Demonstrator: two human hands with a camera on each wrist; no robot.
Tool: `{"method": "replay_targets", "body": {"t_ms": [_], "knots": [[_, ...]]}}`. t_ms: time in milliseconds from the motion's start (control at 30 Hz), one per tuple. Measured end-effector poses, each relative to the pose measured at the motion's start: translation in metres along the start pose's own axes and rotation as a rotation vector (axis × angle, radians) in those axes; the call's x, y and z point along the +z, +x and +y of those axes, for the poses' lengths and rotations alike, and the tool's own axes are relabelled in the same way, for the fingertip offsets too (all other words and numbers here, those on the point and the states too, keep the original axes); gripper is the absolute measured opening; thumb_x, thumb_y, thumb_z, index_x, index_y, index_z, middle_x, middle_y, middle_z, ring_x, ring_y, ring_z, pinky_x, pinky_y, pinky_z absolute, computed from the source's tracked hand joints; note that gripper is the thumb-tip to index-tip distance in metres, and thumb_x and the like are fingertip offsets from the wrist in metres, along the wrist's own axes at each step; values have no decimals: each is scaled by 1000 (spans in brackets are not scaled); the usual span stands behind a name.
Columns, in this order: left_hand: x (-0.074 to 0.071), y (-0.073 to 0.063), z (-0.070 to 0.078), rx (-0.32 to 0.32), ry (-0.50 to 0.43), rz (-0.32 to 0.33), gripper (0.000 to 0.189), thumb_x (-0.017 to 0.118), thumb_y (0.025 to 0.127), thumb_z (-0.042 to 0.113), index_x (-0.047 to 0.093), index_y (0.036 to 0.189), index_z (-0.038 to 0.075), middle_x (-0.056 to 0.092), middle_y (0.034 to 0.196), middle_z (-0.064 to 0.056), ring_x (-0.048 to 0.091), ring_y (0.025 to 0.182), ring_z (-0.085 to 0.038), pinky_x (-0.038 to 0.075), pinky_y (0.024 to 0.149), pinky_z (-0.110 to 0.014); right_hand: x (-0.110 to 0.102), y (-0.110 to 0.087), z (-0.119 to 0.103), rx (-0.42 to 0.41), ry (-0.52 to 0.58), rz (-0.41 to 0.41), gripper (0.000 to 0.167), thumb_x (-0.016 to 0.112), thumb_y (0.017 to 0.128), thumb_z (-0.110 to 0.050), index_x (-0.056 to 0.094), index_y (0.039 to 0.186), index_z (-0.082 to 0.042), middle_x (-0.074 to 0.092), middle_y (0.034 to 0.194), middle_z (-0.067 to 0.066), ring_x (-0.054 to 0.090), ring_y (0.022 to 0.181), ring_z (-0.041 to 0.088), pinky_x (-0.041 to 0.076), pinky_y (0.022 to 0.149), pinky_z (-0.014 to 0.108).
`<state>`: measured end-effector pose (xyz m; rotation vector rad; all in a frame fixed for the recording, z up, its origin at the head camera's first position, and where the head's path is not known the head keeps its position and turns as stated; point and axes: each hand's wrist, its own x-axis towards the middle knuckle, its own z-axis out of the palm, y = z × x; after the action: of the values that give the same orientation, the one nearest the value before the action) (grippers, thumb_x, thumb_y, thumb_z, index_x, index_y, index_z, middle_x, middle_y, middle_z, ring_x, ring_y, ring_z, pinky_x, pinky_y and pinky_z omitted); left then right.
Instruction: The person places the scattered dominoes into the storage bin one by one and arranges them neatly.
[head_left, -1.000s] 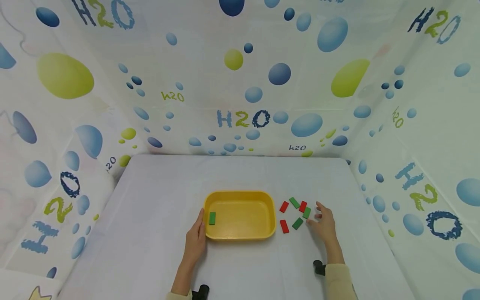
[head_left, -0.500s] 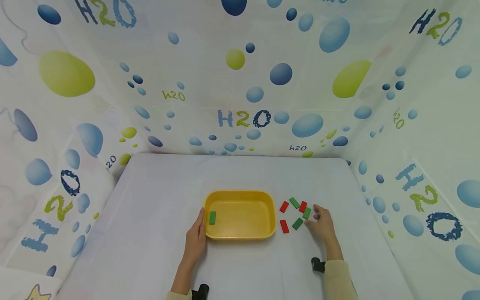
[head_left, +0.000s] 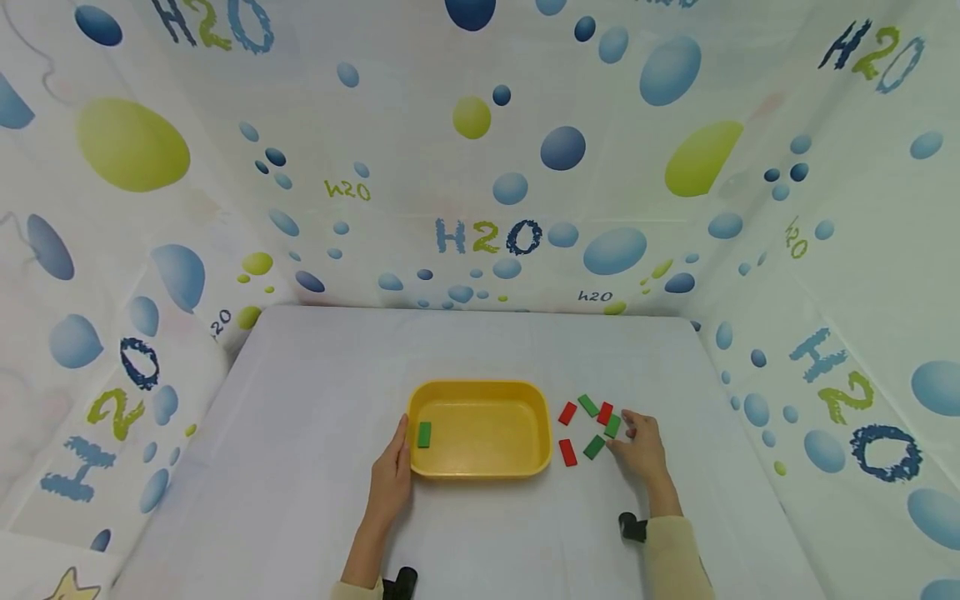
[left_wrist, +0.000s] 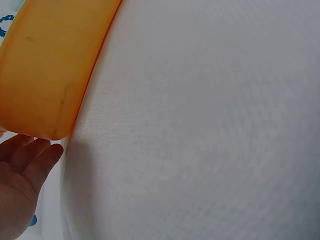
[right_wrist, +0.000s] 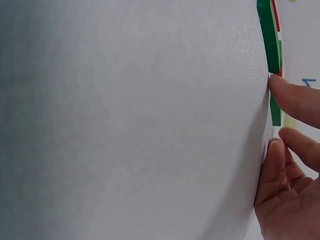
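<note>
My left hand (head_left: pixel 391 475) rests against the left end of a yellow tray (head_left: pixel 480 476). In the left wrist view its straight fingers (left_wrist: pixel 45 162) touch the tray's outer wall. Inside the tray, near that end, lies one small green block (head_left: pixel 424 435). My right hand (head_left: pixel 643 454) is low at the right side of a loose group of blocks, thumb and forefinger spread around the near end of a green block (head_left: pixel 612 426). In the right wrist view the thumb (right_wrist: pixel 295 100) is right at the green blocks, and a gap separates it from the other fingers, which are bent.
Around the right hand lie a green block (head_left: pixel 594 447), another green block (head_left: pixel 588 405), and red blocks (head_left: pixel 567 452), all on the white tablecloth (head_left: pixel 510 542). A printed cloth wall (head_left: pixel 405 150) encloses the table's back and sides.
My right hand has moved slightly left, toward the green block, and its thumb and forefinger have come closer to it. The left hand and tray hold their place.
</note>
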<state>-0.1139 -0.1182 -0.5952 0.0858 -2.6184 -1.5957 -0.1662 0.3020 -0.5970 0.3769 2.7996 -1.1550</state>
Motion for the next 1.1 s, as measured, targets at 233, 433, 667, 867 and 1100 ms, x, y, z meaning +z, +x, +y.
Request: {"method": "replay_targets", "body": {"t_ms": [233, 433, 667, 867, 1100], "knots": [[0, 0, 0, -2, 2, 3, 48, 35, 107, 17, 28, 155, 13, 33, 158, -6, 32, 146, -24, 28, 119, -40, 1, 0, 1, -6, -34, 15, 63, 71, 84, -8, 44, 139, 6, 40, 130, 28, 52, 110, 38, 48, 88, 50], [1, 0, -1, -1, 4, 5, 48, 35, 107, 16, 28, 155, 12, 32, 158, -6, 32, 146, -24, 28, 119, -40, 1, 0, 1, -16, -56, 22, 59, 71, 84, -10, 48, 136, 6, 44, 123, 27, 52, 105, 36, 47, 82, 44], [1, 0, 0, -4, 0, 8, 48, 35, 107, 17, 28, 155, 13, 32, 158, -6, 32, 146, -24, 28, 119, -40, 0, 0, 1, -10, -68, 18, 57, 71, 85, -11, 50, 136, 3, 46, 122, 25, 51, 104, 33, 45, 78, 38], [1, 0, 0, -3, 2, 11, 48, 35, 107, 16, 28, 155, 13, 33, 158, -6, 32, 146, -25, 29, 119, -41, 1, 1, 1, -3, -69, 25, 55, 71, 86, -11, 51, 135, 2, 47, 120, 23, 51, 103, 32, 46, 81, 40], [1, -1, 0, -7, 0, 9, 48, 34, 108, 18, 28, 155, 13, 33, 158, -6, 32, 146, -24, 29, 119, -40, 2, 1, 2, -15, -73, 37, 52, 70, 87, -11, 52, 133, 3, 49, 118, 23, 51, 101, 32, 44, 78, 38]]}}
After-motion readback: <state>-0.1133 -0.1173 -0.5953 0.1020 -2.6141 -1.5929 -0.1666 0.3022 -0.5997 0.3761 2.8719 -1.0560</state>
